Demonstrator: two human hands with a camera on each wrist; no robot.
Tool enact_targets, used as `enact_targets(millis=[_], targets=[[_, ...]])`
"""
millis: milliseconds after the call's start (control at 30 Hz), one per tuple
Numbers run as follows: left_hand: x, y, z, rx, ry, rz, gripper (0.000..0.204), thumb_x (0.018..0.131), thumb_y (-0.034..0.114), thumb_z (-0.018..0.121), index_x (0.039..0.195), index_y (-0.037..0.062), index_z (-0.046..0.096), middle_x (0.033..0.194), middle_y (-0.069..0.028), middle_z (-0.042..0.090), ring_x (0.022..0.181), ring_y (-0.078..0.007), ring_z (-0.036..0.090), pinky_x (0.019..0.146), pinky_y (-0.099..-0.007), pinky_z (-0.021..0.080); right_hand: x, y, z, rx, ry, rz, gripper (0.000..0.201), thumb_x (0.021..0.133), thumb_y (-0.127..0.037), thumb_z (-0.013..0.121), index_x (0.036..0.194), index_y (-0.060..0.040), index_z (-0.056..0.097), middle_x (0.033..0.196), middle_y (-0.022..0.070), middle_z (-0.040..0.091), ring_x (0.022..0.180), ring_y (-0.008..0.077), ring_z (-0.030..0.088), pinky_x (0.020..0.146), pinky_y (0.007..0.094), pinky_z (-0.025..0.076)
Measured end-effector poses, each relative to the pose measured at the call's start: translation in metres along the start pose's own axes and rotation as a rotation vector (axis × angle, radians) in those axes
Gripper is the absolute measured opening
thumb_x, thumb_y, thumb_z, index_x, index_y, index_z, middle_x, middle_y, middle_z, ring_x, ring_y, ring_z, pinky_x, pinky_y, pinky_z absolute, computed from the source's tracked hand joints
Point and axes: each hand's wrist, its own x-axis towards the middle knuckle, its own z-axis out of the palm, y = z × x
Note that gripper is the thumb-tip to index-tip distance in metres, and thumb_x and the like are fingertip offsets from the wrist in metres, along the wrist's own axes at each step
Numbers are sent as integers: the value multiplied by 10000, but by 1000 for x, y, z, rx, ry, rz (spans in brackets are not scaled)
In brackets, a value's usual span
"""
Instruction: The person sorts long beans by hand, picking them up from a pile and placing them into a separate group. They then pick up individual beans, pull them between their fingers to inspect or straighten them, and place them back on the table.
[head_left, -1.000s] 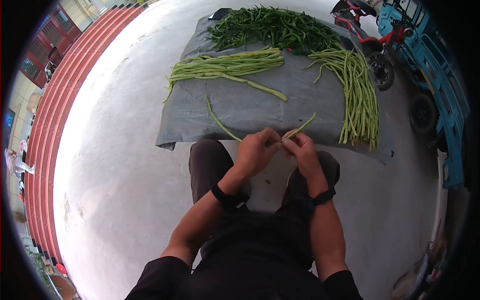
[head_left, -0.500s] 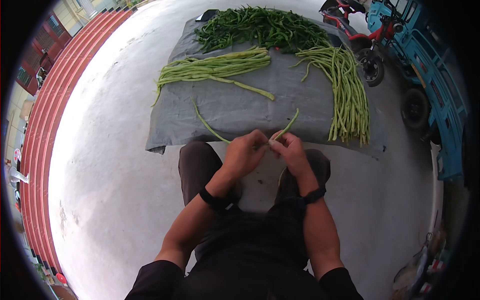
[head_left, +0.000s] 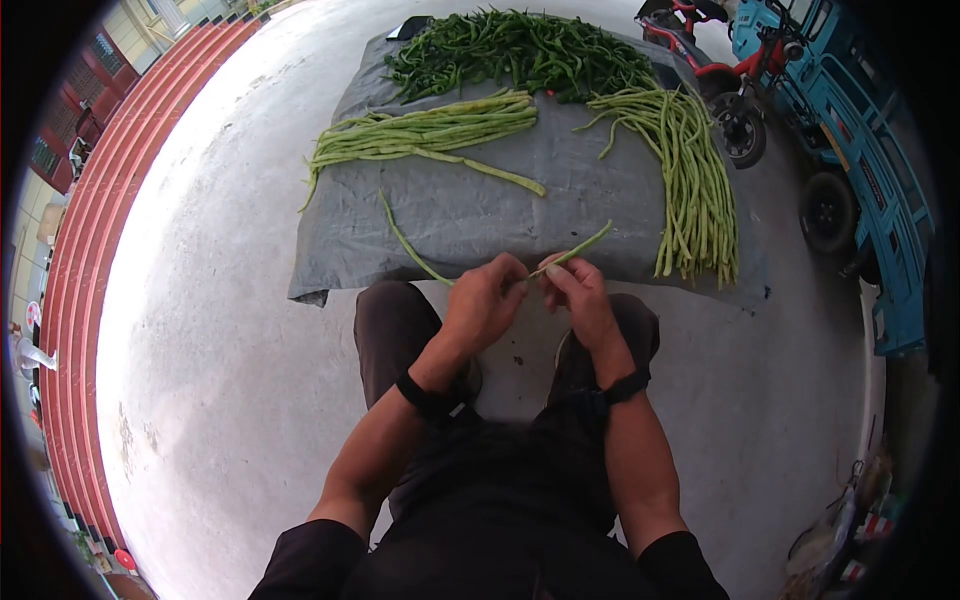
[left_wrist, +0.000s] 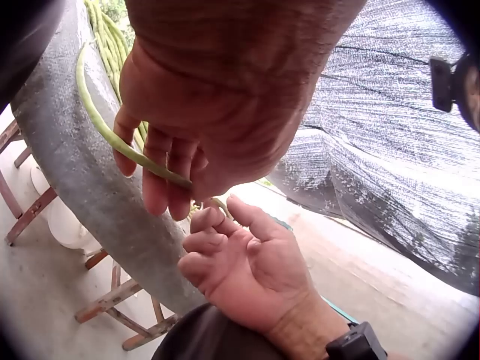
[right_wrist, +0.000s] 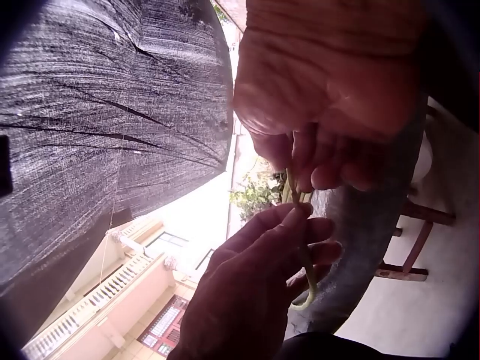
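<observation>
A long green bean (head_left: 408, 243) spans both hands above the near edge of the grey sheet (head_left: 500, 225). My left hand (head_left: 482, 305) pinches it between thumb and fingers, and one end curves out to the upper left. My right hand (head_left: 580, 295) pinches it a short way along, with the other end pointing up and right. In the right wrist view, the bean (right_wrist: 292, 184) runs through the gap between the two hands' fingertips. A bundle of long beans (head_left: 430, 130) lies across the sheet, and a second bundle (head_left: 700, 190) lies along its right side.
Green peppers (head_left: 520, 50) are heaped at the sheet's far side. Beyond the right side stand a red scooter (head_left: 740, 65) and a blue cargo tricycle (head_left: 870, 170). Red steps (head_left: 100, 250) run along the left. Under the sheet's edge, wooden legs (left_wrist: 120, 300) show.
The hands have drawn slightly apart, showing a little more bean between them. Its right end has tipped further to the right. The head view has shifted a little.
</observation>
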Motion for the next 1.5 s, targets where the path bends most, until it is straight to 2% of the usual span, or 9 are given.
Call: enact_targets(millis=[433, 533, 633, 733, 833, 1333, 1500], targets=[[4, 10, 3, -58, -1, 9, 185, 901, 178, 726, 1038, 55, 700, 920, -158, 765, 863, -369, 753, 749, -463, 573, 2, 1, -1, -48, 6, -55, 164, 1049, -196, 703, 1081, -36, 712, 875, 12, 701, 701, 70, 606, 619, 247, 494], [5, 11, 3, -9, -7, -9, 186, 902, 146, 712, 1042, 24, 709, 922, -143, 774, 843, -302, 764, 755, -399, 575, 1, 0, 0, -61, -11, -66, 155, 1048, -185, 704, 1082, -34, 718, 872, 6, 701, 703, 64, 602, 620, 242, 493], [5, 14, 2, 16, -13, -23, 168, 901, 153, 701, 1019, 34, 706, 905, -148, 765, 817, -321, 752, 731, -411, 566, 2, 3, -1, -72, -18, -63, 160, 1046, -186, 710, 1085, -31, 720, 862, 1, 697, 699, 62, 598, 619, 240, 488], [5, 17, 2, 55, -11, -10, 158, 882, 171, 703, 996, 62, 691, 915, -158, 754, 851, -390, 730, 734, -490, 551, 1, 2, 0, -86, -9, -60, 172, 1039, -196, 723, 1080, -29, 721, 850, -2, 690, 691, 61, 592, 616, 241, 483], [5, 17, 5, 90, 22, 41, 142, 877, 160, 685, 965, 48, 682, 869, -147, 739, 782, -354, 724, 706, -436, 550, 0, 0, 1, -92, 3, -60, 179, 1032, -205, 734, 1065, -30, 720, 836, -5, 681, 685, 62, 588, 614, 242, 479], [4, 22, 6, 126, 9, 34, 125, 864, 120, 685, 957, 38, 670, 867, -149, 733, 785, -343, 727, 716, -429, 556, 0, 2, 1, -86, 26, -44, 193, 1030, -219, 747, 1031, -27, 724, 803, -14, 668, 675, 60, 576, 601, 247, 468], [3, 22, 6, 90, -9, 12, 141, 900, 144, 697, 981, 29, 679, 899, -157, 749, 798, -344, 731, 731, -428, 558, 3, 4, -1, -123, 41, -41, 197, 1015, -217, 764, 1022, -23, 731, 788, -15, 673, 667, 61, 579, 593, 252, 472]])
